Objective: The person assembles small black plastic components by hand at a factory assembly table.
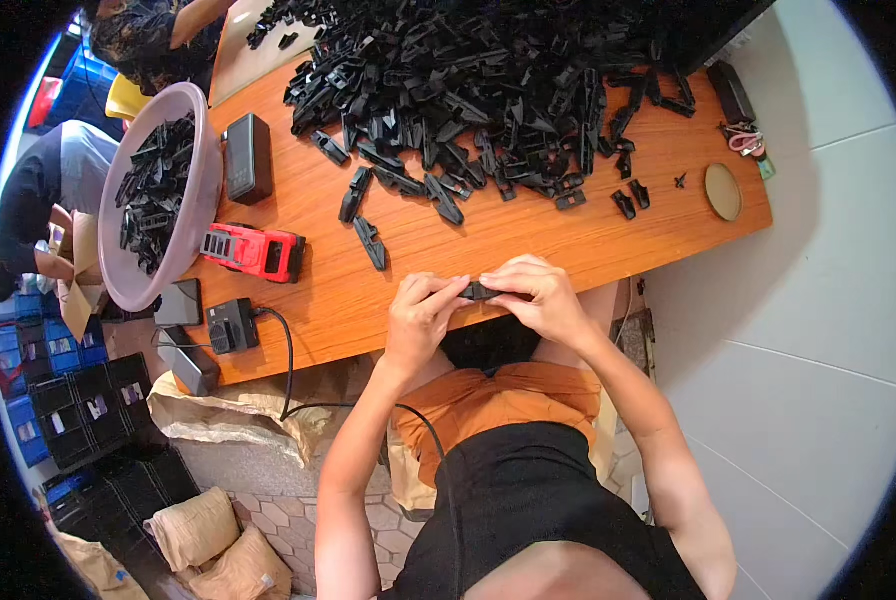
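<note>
pinching 1 black clip [479, 291], both hands [423, 315] [543, 298] sit near the clip pile [488, 90].

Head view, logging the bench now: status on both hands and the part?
Left hand and right hand both pinch one black plastic clip at the table edge. Clip pile beyond. Nothing between.

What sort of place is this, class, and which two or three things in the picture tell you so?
Probably a small workshop for hand assembly or sorting. A large heap of black plastic parts covers the wooden table, a pink basin holds more, and both hands, left hand and right hand, grip one black part.
</note>
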A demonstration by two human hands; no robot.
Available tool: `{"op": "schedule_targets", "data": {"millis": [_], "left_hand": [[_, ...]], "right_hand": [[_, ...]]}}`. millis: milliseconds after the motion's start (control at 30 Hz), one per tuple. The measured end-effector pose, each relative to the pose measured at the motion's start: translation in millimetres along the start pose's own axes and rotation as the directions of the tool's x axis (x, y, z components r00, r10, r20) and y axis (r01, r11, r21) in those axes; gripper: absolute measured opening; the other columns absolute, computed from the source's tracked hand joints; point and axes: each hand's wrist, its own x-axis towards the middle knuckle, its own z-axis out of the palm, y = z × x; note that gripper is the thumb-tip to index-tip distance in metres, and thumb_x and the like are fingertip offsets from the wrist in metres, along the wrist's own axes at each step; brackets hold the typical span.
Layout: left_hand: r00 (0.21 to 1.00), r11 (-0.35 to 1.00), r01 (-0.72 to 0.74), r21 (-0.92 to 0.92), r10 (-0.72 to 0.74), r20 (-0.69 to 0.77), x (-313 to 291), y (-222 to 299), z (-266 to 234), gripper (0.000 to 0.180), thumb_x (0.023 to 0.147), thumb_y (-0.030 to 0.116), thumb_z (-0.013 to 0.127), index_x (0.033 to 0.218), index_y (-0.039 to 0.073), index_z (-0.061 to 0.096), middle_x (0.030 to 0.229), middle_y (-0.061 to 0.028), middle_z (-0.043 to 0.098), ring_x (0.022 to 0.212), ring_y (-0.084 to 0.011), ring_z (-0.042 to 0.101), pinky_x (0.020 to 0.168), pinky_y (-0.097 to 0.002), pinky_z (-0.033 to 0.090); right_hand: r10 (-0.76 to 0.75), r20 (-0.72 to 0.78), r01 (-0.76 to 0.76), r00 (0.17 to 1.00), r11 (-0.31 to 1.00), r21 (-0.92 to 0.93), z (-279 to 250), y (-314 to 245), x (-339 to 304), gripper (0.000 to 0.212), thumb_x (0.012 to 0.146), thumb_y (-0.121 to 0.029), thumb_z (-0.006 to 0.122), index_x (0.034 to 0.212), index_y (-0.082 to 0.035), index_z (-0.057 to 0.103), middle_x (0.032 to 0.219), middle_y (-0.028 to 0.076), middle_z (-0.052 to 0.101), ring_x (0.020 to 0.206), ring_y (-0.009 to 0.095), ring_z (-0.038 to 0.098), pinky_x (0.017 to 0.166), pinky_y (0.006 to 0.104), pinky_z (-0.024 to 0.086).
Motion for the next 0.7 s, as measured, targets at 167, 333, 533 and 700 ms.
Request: {"op": "schedule_targets", "data": {"millis": [167,333,533,700], "left_hand": [[0.998,0.999,0.034,-0.004,-0.034,-0.047,18.8,17.4,2.5,0.041,0.069,0.015,0.079,0.108,0.006,0.067,0.091,-0.0096,0.063,0.087,-0.0292,0.058,0.079,-0.0380,0.046],[0.964,0.985,0.125,-0.117,-0.148,-0.220,68.5,22.9,7.1,0.036,0.079,0.018,0.072,0.109,0.002,0.060,0.102,-0.0143,0.059,0.097,-0.0321,0.054,0.083,-0.0403,0.045],[0.932,0.926,0.186,0.328,-0.061,-0.358,73.3,8.2,29.4,0.028,0.082,0.007,0.065,0.109,0.001,0.059,0.107,-0.0126,0.057,0.097,-0.0331,0.055,0.083,-0.0403,0.047],[0.976,0.884,-0.057,0.463,0.147,-0.161,32.1,9.1,12.0,0.037,0.075,-0.005,0.057,0.111,0.002,0.065,0.112,-0.0108,0.061,0.111,-0.0290,0.055,0.093,-0.0379,0.047]], "right_hand": [[0.045,-0.005,-0.045,0.999,0.998,-0.054,-16.4,-12.7,-14.6,0.028,0.071,-0.005,0.074,0.099,-0.005,0.071,0.092,0.008,0.068,0.090,0.025,0.061,0.081,0.0361,0.049],[-0.094,0.184,0.113,0.979,0.988,-0.101,-29.1,-17.2,-27.8,0.028,0.073,-0.008,0.074,0.100,-0.007,0.070,0.100,0.006,0.067,0.096,0.025,0.059,0.085,0.0378,0.048],[0.098,-0.541,-0.309,0.835,0.897,-0.316,-86.9,11.9,-12.8,0.022,0.076,-0.018,0.076,0.092,-0.006,0.066,0.094,0.010,0.059,0.089,0.027,0.059,0.080,0.0378,0.048],[-0.114,-0.530,-0.283,0.841,0.741,-0.609,-104.7,57.3,-9.9,0.021,0.080,-0.012,0.071,0.098,-0.004,0.063,0.098,0.013,0.058,0.086,0.031,0.058,0.077,0.0387,0.049]]}}
